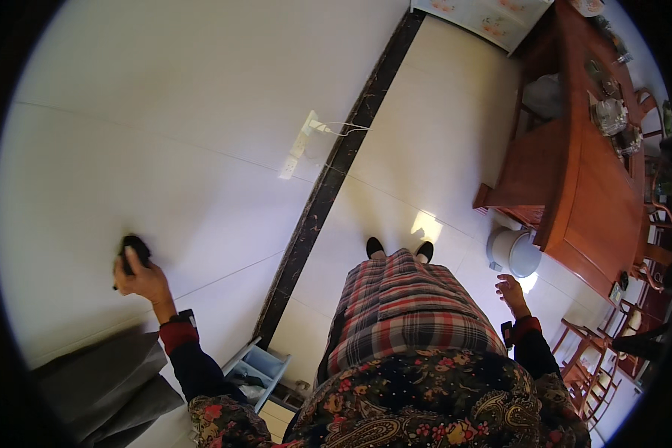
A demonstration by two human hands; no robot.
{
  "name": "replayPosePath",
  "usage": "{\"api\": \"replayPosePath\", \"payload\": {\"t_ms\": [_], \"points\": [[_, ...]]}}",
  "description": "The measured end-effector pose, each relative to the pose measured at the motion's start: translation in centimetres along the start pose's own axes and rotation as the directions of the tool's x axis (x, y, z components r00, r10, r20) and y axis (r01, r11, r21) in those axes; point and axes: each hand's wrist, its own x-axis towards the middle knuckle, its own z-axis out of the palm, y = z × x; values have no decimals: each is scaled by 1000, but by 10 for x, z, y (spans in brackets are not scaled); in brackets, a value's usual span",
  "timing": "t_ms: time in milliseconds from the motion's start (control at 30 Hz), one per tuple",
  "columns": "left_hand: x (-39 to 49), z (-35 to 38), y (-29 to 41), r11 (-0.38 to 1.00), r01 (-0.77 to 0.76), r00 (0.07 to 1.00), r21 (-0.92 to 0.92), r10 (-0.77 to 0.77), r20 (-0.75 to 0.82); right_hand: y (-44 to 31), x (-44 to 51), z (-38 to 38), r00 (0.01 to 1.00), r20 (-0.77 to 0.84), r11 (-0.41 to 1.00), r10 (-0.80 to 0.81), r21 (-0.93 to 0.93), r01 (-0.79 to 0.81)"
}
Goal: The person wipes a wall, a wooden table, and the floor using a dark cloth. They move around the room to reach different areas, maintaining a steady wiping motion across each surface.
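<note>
My left hand (144, 279) grips a small dark object (135, 250) against the pale tiled wall (162, 168). It could be a cloth or a brush; my fingers cover part of it and its form is blurred. Below that hand a dark grey curtain or cloth (106, 381) hangs at the wall. My right hand (512, 295) is held out at my other side, holding nothing, with its fingers loosely bent and apart. Nearest to it is a grey lidded bin (515, 252) on the floor.
White sockets (298, 145) with a plugged-in cable sit low on the wall, above the dark skirting (336, 162). A reddish wooden table (599, 207) bearing glassware stands at right, with wooden chairs (588, 358) nearby. A light-blue rack (260, 369) stands beside me. A white cabinet (481, 19) is ahead.
</note>
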Motion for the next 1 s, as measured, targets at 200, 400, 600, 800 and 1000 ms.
{"api": "replayPosePath", "payload": {"t_ms": [200,400,600,800,1000], "points": [[-56,23,55,952,-89,931,-294,184,315,-2,-12,-16,998,-42,998,-41,-49,39],[-28,14,74,937,-131,851,-323,273,448,42,14,-10,978,-93,977,-188,-124,176],[99,0,67,960,-113,951,-255,179,252,68,47,9,993,-66,994,-101,31,104],[305,-42,22,992,55,990,-118,-70,-126,54,67,26,992,-121,974,-19,223,46],[476,-92,-24,985,171,952,-17,-169,-256,76,75,46,982,-183,908,-46,403,118]]}}
